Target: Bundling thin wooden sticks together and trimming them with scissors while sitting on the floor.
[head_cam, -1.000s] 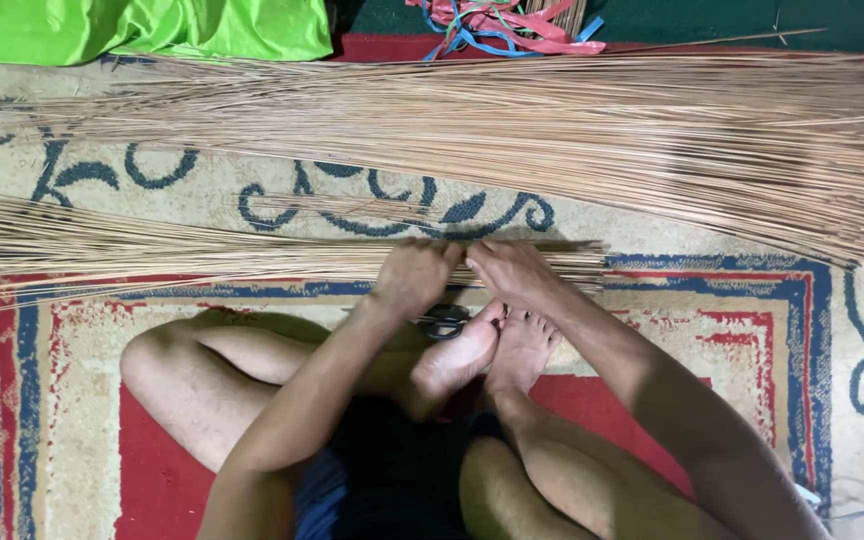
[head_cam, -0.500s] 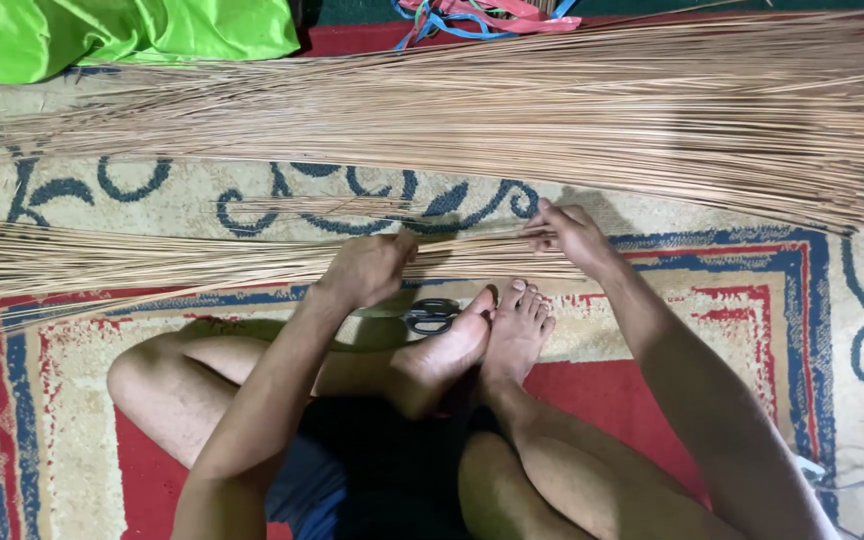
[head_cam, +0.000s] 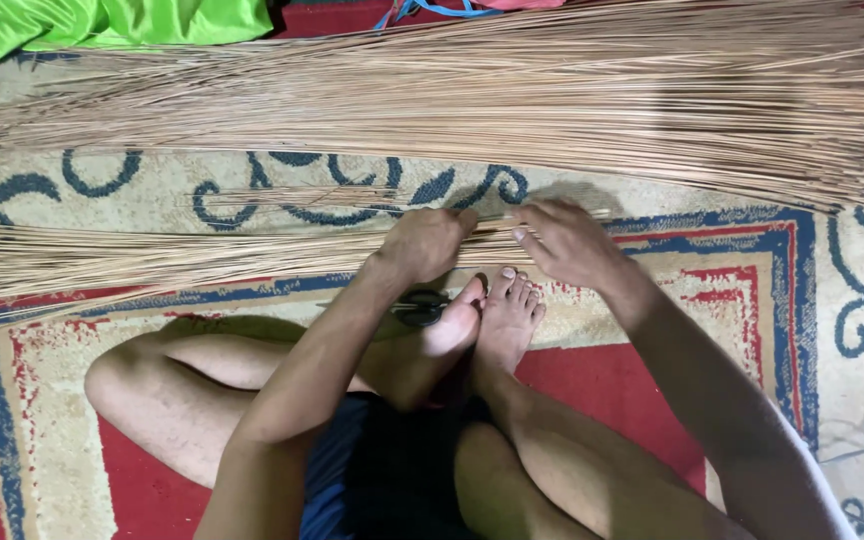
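Near stick bundle [head_cam: 182, 262] lies across rug [head_cam: 782, 330], just ahead of the feet. L hand [head_cam: 424, 243] clenched on its end; R hand [head_cam: 570, 243] pinching a few sticks – fingers part-spread. Sticks likely light, thin, springy, brittle – grip near ends, w/ several together.

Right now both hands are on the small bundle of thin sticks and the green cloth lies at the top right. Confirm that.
Not quite. The green cloth lies at the top left, as the head view shows. Both the left hand and right hand are on the small bundle of thin sticks.
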